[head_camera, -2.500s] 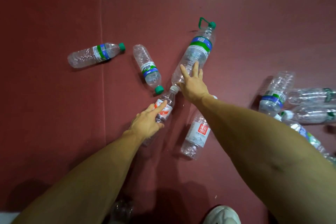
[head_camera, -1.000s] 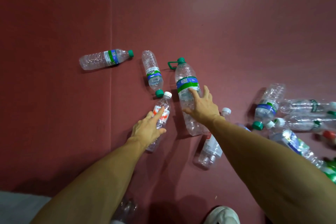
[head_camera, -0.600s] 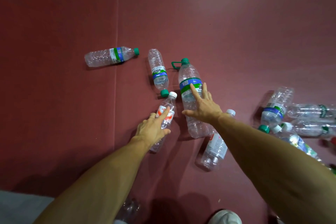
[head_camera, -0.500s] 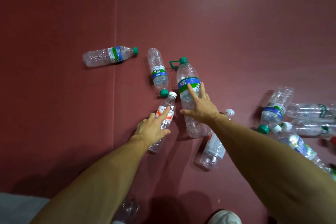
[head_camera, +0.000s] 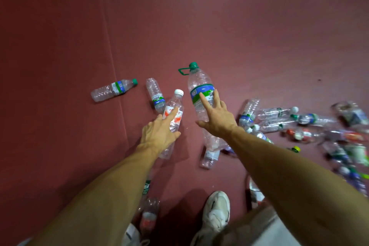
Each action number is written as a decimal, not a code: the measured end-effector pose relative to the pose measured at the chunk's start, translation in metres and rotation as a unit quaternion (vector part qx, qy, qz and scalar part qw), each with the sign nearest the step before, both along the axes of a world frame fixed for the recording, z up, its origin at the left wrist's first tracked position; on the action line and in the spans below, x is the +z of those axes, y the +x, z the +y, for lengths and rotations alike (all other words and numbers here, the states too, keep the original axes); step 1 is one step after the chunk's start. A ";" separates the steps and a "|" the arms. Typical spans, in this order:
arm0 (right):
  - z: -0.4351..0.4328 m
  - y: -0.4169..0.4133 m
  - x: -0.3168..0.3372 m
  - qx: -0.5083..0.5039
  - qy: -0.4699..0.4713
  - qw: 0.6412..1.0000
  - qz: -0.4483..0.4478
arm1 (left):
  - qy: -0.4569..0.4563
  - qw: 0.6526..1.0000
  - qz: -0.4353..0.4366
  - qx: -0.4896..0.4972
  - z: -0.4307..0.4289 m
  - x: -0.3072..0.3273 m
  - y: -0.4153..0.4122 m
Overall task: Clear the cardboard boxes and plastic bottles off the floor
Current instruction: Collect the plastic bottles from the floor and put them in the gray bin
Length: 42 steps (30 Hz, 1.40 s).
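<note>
Empty plastic bottles lie scattered on the dark red floor (head_camera: 239, 36). My left hand (head_camera: 159, 135) grips a small clear bottle with a red-and-white label and a white cap (head_camera: 175, 106). To its right, my right hand (head_camera: 218, 120) holds a large clear bottle with a blue-green label, green cap and carry loop (head_camera: 199, 86), fingers along its side and thumb round it. Both bottles point away from me and look raised above the floor. No cardboard box is in view.
A green-capped bottle (head_camera: 113, 90) and another small one (head_camera: 155, 94) lie left of my hands. One bottle (head_camera: 209, 158) lies under my right forearm. A heap of several bottles (head_camera: 289, 118) spreads to the right. More bottles (head_camera: 148, 213) lie by my white shoes (head_camera: 217, 209).
The view has pulled up and back, so my shoes and more of the right-hand heap now show. Both hands have come up with their bottles, away from the floor.
</note>
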State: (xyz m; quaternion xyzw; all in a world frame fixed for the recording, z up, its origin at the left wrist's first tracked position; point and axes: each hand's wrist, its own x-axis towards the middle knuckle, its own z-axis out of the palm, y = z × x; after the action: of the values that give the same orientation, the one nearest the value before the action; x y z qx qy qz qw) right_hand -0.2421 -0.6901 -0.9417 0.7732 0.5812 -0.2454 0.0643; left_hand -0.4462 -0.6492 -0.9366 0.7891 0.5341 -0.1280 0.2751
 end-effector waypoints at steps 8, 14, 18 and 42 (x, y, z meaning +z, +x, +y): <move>-0.035 -0.024 0.250 -0.023 -0.037 0.999 0.011 | -0.013 0.998 0.019 -0.058 -0.021 0.256 -0.015; -0.056 -0.031 0.369 -0.090 -0.004 0.996 -0.006 | 0.035 0.992 -0.015 -0.121 -0.009 0.377 0.006; -0.092 -0.029 0.419 -0.165 0.020 0.986 -0.011 | 0.076 0.980 -0.033 -0.179 -0.011 0.433 0.025; -0.637 0.061 0.547 -0.577 0.087 0.808 -0.079 | 0.121 0.813 -0.105 -0.560 -0.462 0.554 0.244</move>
State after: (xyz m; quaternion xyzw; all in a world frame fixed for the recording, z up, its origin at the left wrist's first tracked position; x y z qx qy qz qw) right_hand -0.1807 -1.3270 -0.3946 0.9852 0.0397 -0.1239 -0.1116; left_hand -0.2024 -1.1109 -0.3822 0.9872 -0.0216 -0.1104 0.1130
